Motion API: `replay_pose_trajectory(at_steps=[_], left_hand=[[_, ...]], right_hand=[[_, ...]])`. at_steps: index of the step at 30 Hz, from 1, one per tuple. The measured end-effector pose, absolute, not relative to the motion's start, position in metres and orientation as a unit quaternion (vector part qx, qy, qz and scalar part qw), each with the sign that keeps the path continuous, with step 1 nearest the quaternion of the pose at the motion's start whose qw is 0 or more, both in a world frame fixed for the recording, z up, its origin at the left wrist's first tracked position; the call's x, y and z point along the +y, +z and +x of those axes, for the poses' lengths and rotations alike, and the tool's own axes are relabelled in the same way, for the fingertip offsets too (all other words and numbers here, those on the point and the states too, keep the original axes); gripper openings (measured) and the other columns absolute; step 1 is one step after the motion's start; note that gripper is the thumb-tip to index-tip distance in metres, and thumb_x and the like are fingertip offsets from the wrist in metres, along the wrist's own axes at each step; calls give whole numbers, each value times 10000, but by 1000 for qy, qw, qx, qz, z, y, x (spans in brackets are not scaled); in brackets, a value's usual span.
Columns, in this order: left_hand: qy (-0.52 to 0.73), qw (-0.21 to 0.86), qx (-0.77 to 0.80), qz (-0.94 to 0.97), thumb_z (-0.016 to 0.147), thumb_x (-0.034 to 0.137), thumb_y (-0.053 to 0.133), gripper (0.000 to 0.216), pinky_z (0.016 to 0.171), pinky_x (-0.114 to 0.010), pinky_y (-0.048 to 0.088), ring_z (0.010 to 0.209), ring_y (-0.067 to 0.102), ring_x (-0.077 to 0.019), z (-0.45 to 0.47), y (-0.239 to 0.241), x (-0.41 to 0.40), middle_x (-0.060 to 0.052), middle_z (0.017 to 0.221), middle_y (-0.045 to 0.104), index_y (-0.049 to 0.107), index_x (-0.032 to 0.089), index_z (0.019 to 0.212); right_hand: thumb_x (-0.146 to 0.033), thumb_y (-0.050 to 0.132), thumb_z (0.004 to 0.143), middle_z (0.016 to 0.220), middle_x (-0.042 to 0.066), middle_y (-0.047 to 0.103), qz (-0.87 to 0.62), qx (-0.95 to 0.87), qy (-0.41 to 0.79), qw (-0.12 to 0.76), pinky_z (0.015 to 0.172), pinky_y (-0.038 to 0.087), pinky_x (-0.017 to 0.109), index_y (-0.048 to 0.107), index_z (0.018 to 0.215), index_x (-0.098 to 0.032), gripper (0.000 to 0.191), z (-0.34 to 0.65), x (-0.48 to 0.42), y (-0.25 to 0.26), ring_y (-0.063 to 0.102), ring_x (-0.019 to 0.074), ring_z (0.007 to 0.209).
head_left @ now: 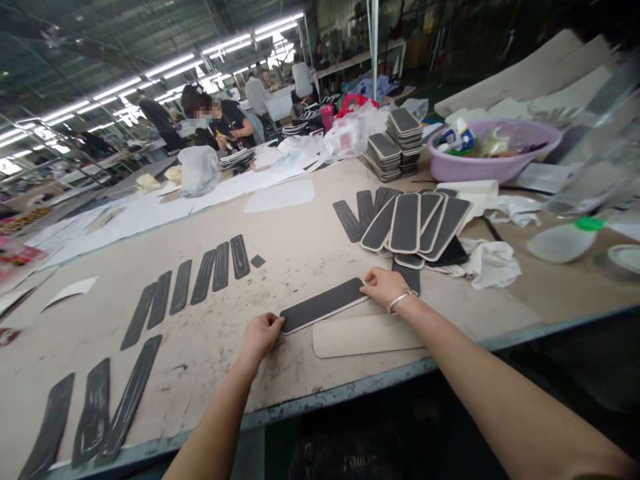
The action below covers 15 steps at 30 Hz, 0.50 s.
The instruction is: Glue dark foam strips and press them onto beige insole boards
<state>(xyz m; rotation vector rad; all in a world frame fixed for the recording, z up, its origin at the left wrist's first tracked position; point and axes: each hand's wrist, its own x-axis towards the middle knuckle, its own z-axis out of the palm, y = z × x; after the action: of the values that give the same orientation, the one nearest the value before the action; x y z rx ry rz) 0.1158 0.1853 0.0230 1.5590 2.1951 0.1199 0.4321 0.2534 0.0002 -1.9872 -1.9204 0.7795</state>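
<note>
A long dark grey panel with a pale border [323, 305] spans the gap between my two hands near the table's front edge. My left hand [263, 333] pinches its left end between thumb and fingers. At the other end, my right hand [384, 288], with a bracelet at the wrist, grips the corner. Partly under the panel and my right forearm lies a plain beige rounded piece [367, 337]. Fanned out beyond my right hand is a pile of similar bordered panels [405, 223]. Several shiny dark strips [181, 287] lie in a row to the left.
More dark strips [93, 407] lie at the near left. Stacked panels [385, 157] stand at the back beside a purple basin [480, 170]. A clear bottle with a green cap [565, 240] and crumpled white cloth [493, 263] are on the right. A co-worker [225, 123] works across the table.
</note>
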Motion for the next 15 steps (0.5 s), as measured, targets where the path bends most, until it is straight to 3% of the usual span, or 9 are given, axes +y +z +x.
replay_pose_trajectory(at_steps=[15], left_hand=[[7,222,793,568,768,425,485,290,525,-249,318,550,548,-162,119,28,189,-10,493,565,569,196,612]], right_hand=[[-321,665,661,701,-38,656,-681,-669,266,137,620,384,219,625,806,-220,181,432,252,2,597,129,687]])
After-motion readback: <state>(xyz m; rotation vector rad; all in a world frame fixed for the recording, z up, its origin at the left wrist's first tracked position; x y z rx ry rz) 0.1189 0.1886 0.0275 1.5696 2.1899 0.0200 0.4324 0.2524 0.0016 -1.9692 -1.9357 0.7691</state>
